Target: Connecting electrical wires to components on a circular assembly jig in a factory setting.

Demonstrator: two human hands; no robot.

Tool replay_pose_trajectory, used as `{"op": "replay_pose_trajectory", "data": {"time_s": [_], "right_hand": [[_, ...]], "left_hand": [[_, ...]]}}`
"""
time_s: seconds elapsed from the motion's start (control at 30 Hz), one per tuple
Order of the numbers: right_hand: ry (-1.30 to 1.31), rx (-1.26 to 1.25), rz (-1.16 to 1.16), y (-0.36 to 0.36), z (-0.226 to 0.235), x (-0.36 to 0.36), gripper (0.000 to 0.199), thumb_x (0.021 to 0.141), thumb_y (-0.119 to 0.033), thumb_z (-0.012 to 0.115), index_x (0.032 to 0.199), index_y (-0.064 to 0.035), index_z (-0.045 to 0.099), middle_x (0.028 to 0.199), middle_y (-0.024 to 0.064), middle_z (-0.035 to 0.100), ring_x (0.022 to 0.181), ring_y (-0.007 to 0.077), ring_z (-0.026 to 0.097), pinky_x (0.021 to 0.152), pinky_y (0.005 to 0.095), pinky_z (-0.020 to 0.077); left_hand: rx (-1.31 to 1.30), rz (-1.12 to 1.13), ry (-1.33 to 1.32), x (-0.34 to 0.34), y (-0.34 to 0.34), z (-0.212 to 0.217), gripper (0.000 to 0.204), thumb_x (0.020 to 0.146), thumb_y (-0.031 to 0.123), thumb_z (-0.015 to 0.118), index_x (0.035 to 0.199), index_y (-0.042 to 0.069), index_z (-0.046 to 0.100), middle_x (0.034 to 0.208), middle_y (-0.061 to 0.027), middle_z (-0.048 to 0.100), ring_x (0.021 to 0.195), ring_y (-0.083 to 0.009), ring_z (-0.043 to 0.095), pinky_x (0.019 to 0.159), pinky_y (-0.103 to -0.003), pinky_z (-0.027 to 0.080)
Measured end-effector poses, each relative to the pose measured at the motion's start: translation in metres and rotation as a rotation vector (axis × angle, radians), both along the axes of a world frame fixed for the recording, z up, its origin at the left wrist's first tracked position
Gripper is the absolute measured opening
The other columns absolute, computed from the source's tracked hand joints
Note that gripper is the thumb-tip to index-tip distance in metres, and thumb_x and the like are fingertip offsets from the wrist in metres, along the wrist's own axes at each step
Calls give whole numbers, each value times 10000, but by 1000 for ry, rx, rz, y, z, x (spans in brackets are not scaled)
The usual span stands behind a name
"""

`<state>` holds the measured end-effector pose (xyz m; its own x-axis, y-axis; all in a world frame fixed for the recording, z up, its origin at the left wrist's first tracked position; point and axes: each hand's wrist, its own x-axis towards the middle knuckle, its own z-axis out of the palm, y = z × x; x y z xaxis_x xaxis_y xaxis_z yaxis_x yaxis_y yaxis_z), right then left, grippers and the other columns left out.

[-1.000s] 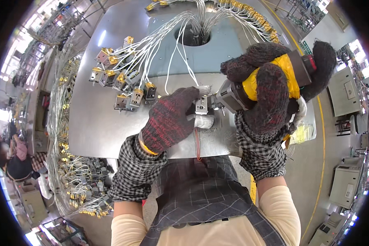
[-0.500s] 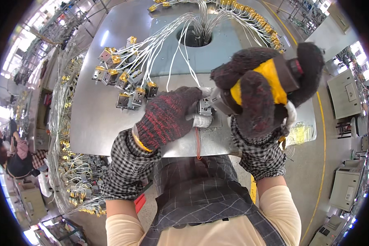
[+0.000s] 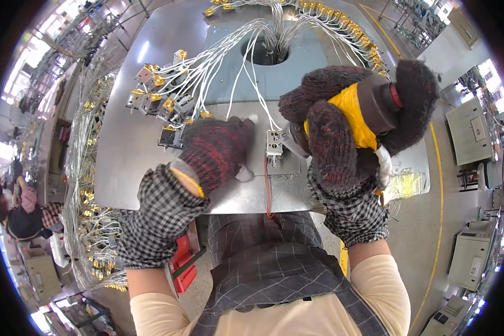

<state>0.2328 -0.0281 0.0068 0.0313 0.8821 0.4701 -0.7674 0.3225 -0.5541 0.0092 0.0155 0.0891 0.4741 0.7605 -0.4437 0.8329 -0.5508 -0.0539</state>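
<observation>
A small silver metal block [image 3: 274, 141] stands near the front of the metal worktop, with white cables at its far end. My right hand [image 3: 336, 131], in a dark knitted glove, is wrapped round a dark power tool [image 3: 379, 109] banded with yellow tape. The tool's nose meets or overlaps the block's right side; whether they touch I cannot tell. My left hand [image 3: 215, 157], gloved in dark red and black with white fingertips, is left of the block and apart from it. Its thumb and fingers are spread, with nothing visible between them. Reddish wires [image 3: 267, 190] run from beside the block over the front edge.
Similar blocks with gold-coloured connectors [image 3: 171, 109] cluster at the left on white cables. These come from a round hole [image 3: 266, 51] in the worktop [image 3: 123, 168]. More connectors line the far right. A clear-and-yellow packet [image 3: 411, 183] lies right. Red bins [image 3: 185, 263] stand below left.
My left hand has let go of the metal block and moved left, towards the cluster. The tool in my right hand has shifted slightly left and stays by the block.
</observation>
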Motion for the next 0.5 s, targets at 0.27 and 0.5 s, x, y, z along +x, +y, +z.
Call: {"op": "replay_pose_trajectory", "data": {"time_s": [0.27, 0.5], "right_hand": [[391, -672, -225, -40, 99, -54, 685, 929, -106, 635, 1490, -129, 243, 1093, 216, 646, 851, 308, 704, 760, 479, 617], [-364, 416, -855, 6, 92, -40, 695, 934, -77, 555, 1507, -96, 161, 945, 243, 654, 638, 308, 681, 637, 469, 613]], "left_hand": [[251, -350, -290, -28, 3, -26, 485, 669, 240, 821, 1117, 114, 686, 1009, -108, 672, 958, -292, 668, 817, -436, 539], [-67, -138, -1450, 2, -3, -53, 601, 733, 288, 866, 1266, 126, 641, 934, -100, 662, 833, -191, 662, 744, -325, 536]]}}
